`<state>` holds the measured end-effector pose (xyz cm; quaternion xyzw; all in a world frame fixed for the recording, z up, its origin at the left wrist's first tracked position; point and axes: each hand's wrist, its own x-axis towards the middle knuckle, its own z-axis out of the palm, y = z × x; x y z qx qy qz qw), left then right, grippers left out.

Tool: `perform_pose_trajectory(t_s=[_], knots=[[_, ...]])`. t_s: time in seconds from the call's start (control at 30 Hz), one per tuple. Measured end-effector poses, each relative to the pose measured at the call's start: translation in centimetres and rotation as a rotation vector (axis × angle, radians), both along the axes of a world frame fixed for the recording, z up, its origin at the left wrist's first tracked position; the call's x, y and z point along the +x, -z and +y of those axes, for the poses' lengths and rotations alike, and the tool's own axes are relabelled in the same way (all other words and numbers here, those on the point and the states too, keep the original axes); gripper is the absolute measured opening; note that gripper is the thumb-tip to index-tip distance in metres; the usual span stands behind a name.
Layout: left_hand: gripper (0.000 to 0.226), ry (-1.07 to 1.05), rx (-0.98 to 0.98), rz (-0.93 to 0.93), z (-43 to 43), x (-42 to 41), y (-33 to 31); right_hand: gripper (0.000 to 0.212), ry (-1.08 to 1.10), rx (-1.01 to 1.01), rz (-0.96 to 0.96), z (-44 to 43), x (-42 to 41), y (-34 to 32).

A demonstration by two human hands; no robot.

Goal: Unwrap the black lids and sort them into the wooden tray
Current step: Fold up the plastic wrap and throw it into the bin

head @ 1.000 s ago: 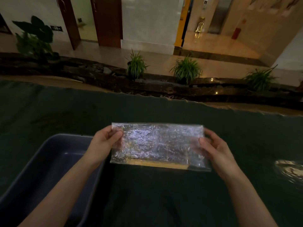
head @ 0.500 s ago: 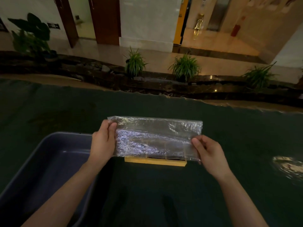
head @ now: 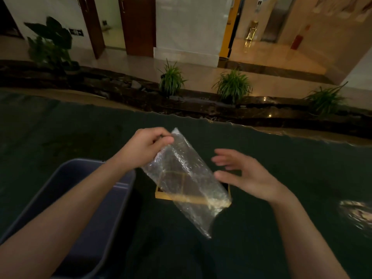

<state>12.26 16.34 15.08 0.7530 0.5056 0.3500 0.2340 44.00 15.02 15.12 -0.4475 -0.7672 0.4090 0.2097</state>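
The left hand (head: 148, 144) is closed, and it pinches the top corner of a clear bubble wrap bag (head: 186, 181). The bag hangs down at a slant, from the upper left to the lower right. It looks flat and shiny.

The right hand (head: 244, 175) is open, with the fingers spread. It is just beside the right edge of the bag, and it is a bit blurry, so it is hard to say if it touches the bag.

The wooden tray (head: 161, 194) sits on the dark green surface (head: 302, 178), right under the bag. Most of the tray is seen through the plastic. Its light wood rim shows at the front left corner, and a thin wooden strip crosses the inside. The inside looks dark. No black lids can be made out.

A grey-blue plastic bin (head: 84, 198) stands to the left of the tray, under the left arm. It sits close to the tray.

Past the far edge of the surface there is a dark stone ledge with green plants (head: 232, 85), and then a shiny floor.
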Motion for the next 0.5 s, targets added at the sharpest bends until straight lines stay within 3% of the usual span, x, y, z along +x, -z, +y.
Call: perform_pose_trajectory(t_s=[0.07, 0.13, 0.23, 0.4, 0.5], knots=[[0.01, 0.079, 0.015, 0.059, 0.7, 0.7, -1.4, 0.076, -0.099, -0.074, -0.064, 0.6, -2.0, -0.2], [0.013, 0.145, -0.01, 0.035, 1.2, 1.0, -2.7, 0.062, -0.124, -0.095, -0.057, 1.3, -3.3, -0.1], [0.011, 0.207, -0.077, -0.008, 1.6, 0.7, -4.1, 0.059, -0.123, -0.109, -0.038, 2.2, -4.1, 0.3], [0.03, 0.177, -0.099, -0.05, 2.4, -0.7, -4.8, 0.011, -0.101, -0.17, 0.173, 2.6, -4.8, 1.2], [0.036, -0.015, -0.123, -0.356, 2.9, -1.8, -4.1, 0.014, 0.066, -0.109, 0.342, 2.9, -5.0, 1.0]])
